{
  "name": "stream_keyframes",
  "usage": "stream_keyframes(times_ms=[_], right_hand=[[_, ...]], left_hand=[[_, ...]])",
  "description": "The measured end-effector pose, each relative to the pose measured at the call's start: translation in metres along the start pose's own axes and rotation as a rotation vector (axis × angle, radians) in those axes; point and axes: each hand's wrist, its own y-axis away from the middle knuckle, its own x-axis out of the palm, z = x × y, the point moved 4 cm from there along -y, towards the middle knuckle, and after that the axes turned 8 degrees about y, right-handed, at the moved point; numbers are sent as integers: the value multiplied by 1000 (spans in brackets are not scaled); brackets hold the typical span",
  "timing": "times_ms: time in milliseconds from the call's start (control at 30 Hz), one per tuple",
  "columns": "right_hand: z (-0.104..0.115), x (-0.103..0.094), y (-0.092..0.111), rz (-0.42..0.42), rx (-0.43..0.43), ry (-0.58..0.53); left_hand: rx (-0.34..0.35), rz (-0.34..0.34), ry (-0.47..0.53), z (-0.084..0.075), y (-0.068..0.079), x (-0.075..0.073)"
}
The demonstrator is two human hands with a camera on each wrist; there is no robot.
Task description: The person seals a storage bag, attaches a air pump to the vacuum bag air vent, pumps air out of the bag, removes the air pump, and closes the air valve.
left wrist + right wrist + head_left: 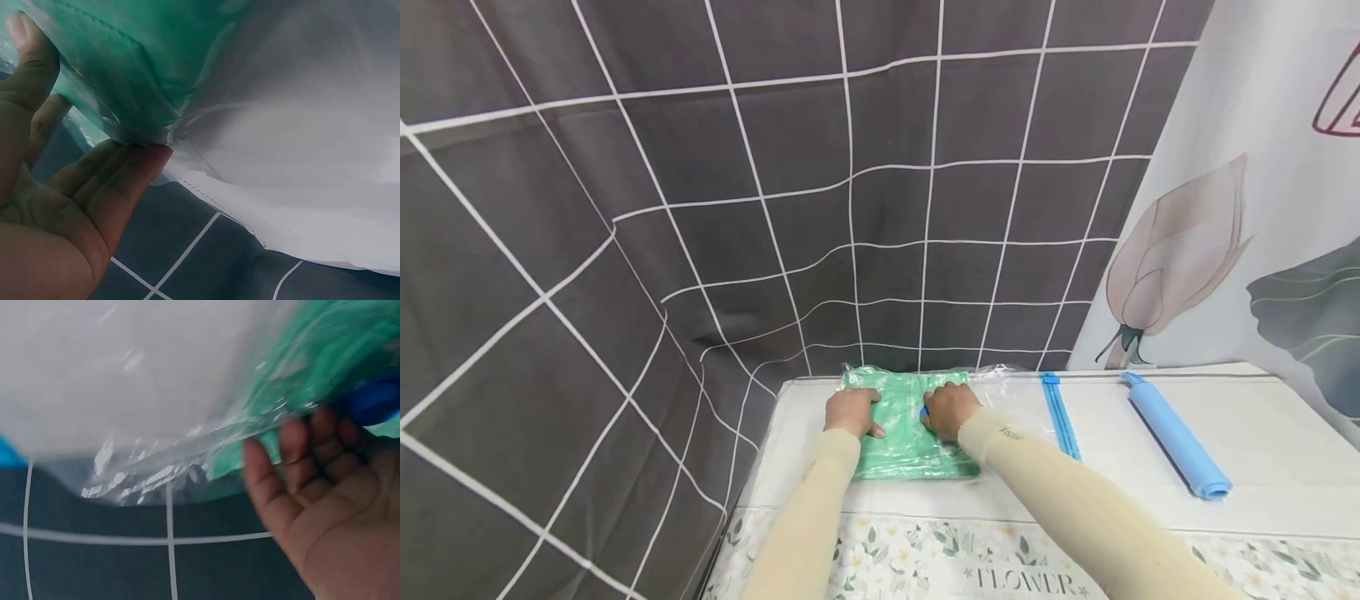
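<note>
A clear plastic storage bag with folded green cloth inside lies at the back of the white table. My left hand rests on the bag's left part, fingers extended; in the left wrist view the left hand has its fingertips along the bag's edge and its thumb apart. The right hand is over the middle of the green bundle, fingers bent, pinching a round blue valve cap between thumb and forefinger. Its other fingers reach across the plastic in the right wrist view, where the thumb is hidden.
A blue zip strip runs along the bag's right end. Farther right lies a light blue cylinder with a narrower end. A dark curtain with white grid lines hangs behind and at left. Floral cloth covers the table's front.
</note>
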Motion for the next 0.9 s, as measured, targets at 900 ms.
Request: stream_keyframes(times_ms=[900], right_hand=[[7, 0, -3, 2, -295, 209]], left_hand=[[-8, 18, -1, -5, 5, -8]])
